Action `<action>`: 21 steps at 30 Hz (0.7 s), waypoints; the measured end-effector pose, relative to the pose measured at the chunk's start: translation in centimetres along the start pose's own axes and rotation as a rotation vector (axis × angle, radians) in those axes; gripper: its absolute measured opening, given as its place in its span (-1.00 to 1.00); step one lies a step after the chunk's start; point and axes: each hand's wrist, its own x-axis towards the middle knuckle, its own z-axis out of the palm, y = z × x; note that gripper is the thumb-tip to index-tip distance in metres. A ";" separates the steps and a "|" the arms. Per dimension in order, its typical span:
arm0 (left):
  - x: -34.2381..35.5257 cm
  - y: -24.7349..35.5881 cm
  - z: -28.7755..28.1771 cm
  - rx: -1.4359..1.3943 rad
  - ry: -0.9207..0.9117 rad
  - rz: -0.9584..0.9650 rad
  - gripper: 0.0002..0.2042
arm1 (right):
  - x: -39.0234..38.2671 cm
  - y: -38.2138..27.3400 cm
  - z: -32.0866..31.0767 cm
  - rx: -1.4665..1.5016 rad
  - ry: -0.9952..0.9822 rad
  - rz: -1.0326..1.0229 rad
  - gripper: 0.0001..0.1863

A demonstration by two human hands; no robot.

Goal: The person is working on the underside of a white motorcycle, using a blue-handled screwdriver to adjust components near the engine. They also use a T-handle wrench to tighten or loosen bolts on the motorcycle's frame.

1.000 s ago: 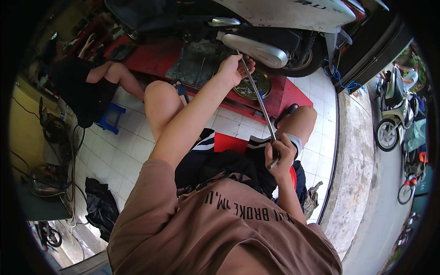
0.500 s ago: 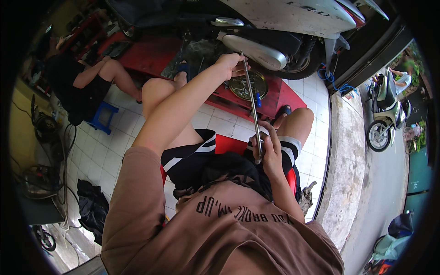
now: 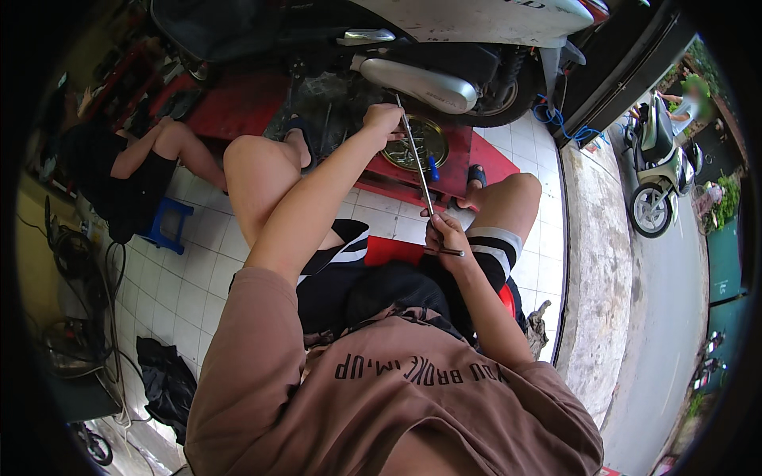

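Note:
A long, thin metal rod slants across the space above my lap. Its far end passes through the fingers of my left hand, which is closed on it over the red platform. Lower down, my right hand grips the near end between my knees. A short metal bar sticks out beside the right palm; whether it is joined to the rod I cannot tell. Behind the rod, a round golden tray holds several small metal parts. A blue-handled tool lies by the tray's edge.
A motorbike stands on the red platform ahead. On the left, another person sits near a blue stool. Cables hang at far left. A parked scooter stands outside on the right.
The near end of the rod has swung up and away from my lap, and my right hand has turned and moved slightly farther out. A short bar now shows beside it. My left hand still holds on.

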 end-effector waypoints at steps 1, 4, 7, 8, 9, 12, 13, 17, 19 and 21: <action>-0.5 -0.6 0.4 -0.006 -0.017 0.006 -0.82 | -0.2 -0.2 -0.1 0.012 0.020 0.030 -0.73; -2.0 -1.5 1.8 0.085 0.045 0.137 -0.65 | -0.3 -0.5 0.0 0.005 -0.003 0.059 -0.72; -2.1 -1.3 2.2 0.097 0.194 0.313 -0.68 | 0.4 -0.1 -0.2 0.000 -0.023 0.067 -0.72; -1.7 -0.9 2.3 0.086 0.212 0.351 -0.70 | 0.7 -0.1 -0.3 0.000 -0.024 0.058 -0.72; -1.5 -0.5 2.5 0.075 0.230 0.389 -0.72 | 0.9 -0.1 -0.5 0.000 -0.024 0.048 -0.72; -0.2 -0.4 2.4 0.210 0.347 0.513 -0.77 | 1.5 0.7 -0.6 -0.026 0.083 -0.010 -0.73; 0.0 -0.4 2.6 0.173 0.356 0.482 -0.79 | 1.5 0.7 -0.9 -0.033 0.045 -0.024 -0.72; -0.9 0.3 3.6 -0.035 0.223 0.363 -0.83 | 1.7 1.3 -0.9 -0.013 0.031 -0.051 -0.72; -2.0 1.1 4.5 -0.140 0.124 0.277 -0.85 | 2.1 1.8 -2.1 -0.020 0.030 -0.090 -0.72; -1.9 1.9 4.2 -0.169 0.039 0.210 -0.89 | 2.3 1.6 -2.1 -0.050 0.020 -0.121 -0.71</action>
